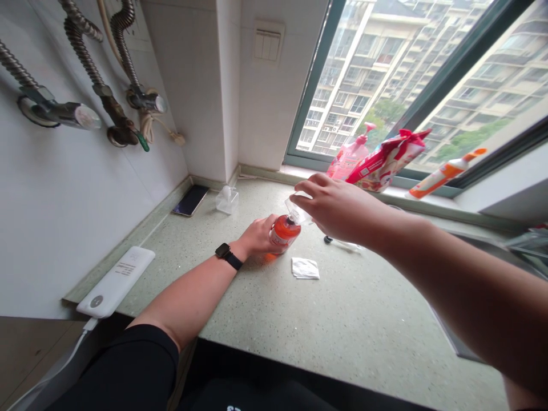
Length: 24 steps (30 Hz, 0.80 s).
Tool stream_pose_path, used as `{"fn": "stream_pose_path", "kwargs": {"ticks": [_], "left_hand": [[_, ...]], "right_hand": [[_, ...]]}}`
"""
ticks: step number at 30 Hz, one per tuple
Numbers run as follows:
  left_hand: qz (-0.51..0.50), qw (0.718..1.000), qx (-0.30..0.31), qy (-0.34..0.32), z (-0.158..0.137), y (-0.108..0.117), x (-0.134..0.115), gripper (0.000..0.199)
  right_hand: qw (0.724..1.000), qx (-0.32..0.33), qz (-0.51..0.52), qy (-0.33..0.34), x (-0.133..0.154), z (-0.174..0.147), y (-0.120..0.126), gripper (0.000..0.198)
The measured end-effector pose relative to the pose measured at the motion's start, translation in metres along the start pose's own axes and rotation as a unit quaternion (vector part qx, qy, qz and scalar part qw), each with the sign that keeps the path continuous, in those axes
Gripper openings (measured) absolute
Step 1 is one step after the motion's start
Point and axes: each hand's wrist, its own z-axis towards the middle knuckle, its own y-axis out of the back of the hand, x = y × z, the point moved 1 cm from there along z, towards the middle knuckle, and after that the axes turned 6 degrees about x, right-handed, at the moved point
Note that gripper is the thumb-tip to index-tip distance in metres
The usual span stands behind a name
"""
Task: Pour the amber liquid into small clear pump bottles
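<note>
My left hand (258, 235), with a black watch on the wrist, is closed around a clear bottle of orange-red liquid (286, 233) on the counter. The bottle leans slightly and has a dark neck. Above that neck, my right hand (322, 204) grips a small clear plastic container (297, 209), tilted against or just over the bottle's mouth; whether they touch I cannot tell. Beneath my right forearm lies a clear tube-like piece with a black end (329, 240), partly hidden. A folded white tissue (305, 268) rests in front of the bottle.
On the speckled counter (359, 319) are a phone (190, 200), a clear container with a whitish top (227, 200) and a white power bank (116, 281) with a cable. A pink pump bottle (349, 157), a red bag (387, 162) and an orange-white bottle (445, 174) stand by the window.
</note>
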Motion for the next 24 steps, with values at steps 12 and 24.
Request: {"fn": "stream_pose_path", "kwargs": {"ticks": [12, 24], "left_hand": [[-0.03, 0.999, 0.013, 0.004, -0.001, 0.006, -0.004, 0.06], [-0.052, 0.998, 0.015, 0.011, -0.002, 0.006, -0.003, 0.062]], "right_hand": [[0.999, 0.024, 0.013, 0.024, 0.001, 0.012, 0.006, 0.04], [0.999, 0.051, 0.006, 0.012, 0.007, 0.022, 0.021, 0.028]]}}
